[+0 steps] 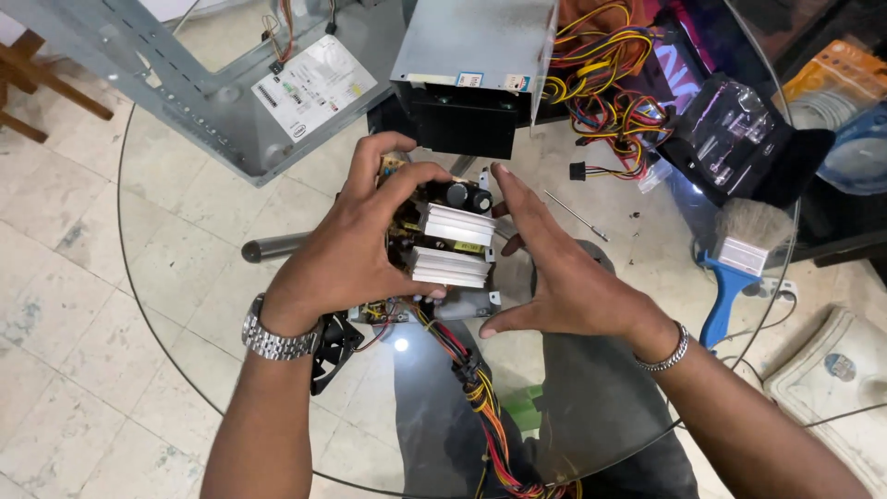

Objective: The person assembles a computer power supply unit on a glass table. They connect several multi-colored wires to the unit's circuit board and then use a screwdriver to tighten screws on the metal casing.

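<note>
The left hand (pixel 356 245) is clamped over the circuit board (pixel 442 242), fingers curled round its top edge, holding it just above the glass counter (pixel 185 268). The right hand (pixel 554 268) stands beside it, flat and spread, barely touching. The wire bundle (pixel 476 388) hanging below the hands could snag and tug the board loose, I'd say.

In front of me is a round glass table (pixel 185 305), clear enough that the tiled floor and my knees show through it. On it lie a grey metal computer case panel (pixel 212 83) at the far left, a metal power supply box (pixel 476 55) at the far middle, a tangle of coloured wires (pixel 605 102), a thin screwdriver (pixel 575 214), a blue-handled brush (pixel 739 259) and a black fan (pixel 334 344).
</note>
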